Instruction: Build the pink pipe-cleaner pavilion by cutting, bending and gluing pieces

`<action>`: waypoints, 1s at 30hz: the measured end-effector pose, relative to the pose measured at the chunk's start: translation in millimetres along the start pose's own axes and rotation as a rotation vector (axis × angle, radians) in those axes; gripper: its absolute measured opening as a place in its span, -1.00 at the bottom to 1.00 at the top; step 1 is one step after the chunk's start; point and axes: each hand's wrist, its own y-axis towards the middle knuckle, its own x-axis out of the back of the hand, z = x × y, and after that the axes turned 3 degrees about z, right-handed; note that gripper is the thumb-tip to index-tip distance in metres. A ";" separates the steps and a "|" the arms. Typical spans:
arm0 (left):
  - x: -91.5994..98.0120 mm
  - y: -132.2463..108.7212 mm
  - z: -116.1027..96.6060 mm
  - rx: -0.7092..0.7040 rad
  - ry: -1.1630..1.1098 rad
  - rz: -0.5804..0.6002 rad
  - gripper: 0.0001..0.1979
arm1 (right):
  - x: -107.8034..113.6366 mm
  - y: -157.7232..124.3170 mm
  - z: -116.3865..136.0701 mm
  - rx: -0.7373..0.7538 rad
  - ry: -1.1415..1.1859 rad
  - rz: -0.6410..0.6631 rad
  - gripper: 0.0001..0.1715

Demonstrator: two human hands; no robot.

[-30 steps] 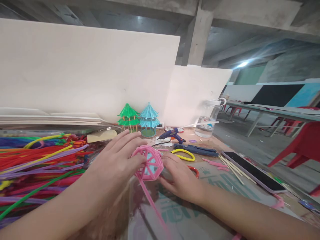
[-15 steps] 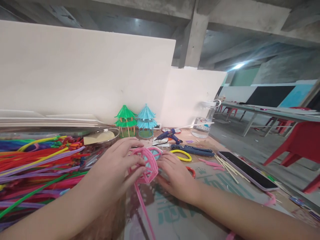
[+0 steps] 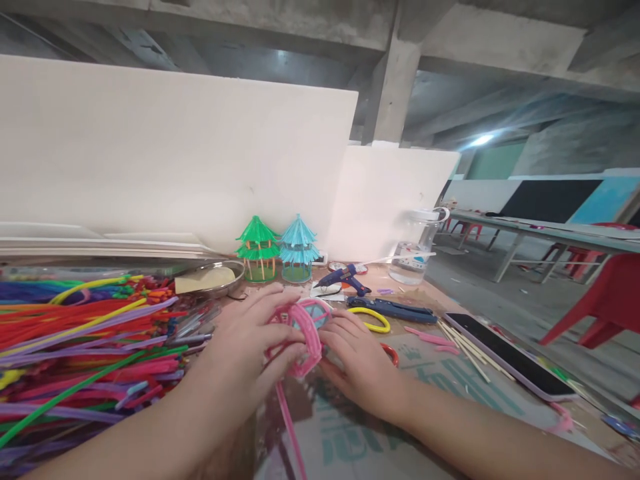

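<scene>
A pink pipe-cleaner dome frame (image 3: 303, 333) with a light blue inner part sits between both hands over the table. My left hand (image 3: 247, 347) curls its fingers round the frame's left side. My right hand (image 3: 357, 360) grips the right side, fingers bent against it. A long pink pipe-cleaner tail (image 3: 290, 427) hangs from the frame toward me.
A heap of coloured pipe cleaners (image 3: 75, 347) fills the left. Green (image 3: 257, 247) and blue (image 3: 299, 247) pagoda models stand at the back, beside a metal dish (image 3: 213, 280). A glue gun (image 3: 345, 277), pliers (image 3: 390, 308), wooden sticks (image 3: 465, 343), a phone (image 3: 510, 353) and a water bottle (image 3: 417, 247) lie right.
The pink frame has been turned in my hands, from facing me to tilted edge-on. Both hands kept their hold and shifted slightly; the view moved a little.
</scene>
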 end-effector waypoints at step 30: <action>19.4 8.5 31.7 -0.196 0.102 -0.065 -0.77 | 3.9 1.9 3.7 0.114 -0.074 0.049 -0.75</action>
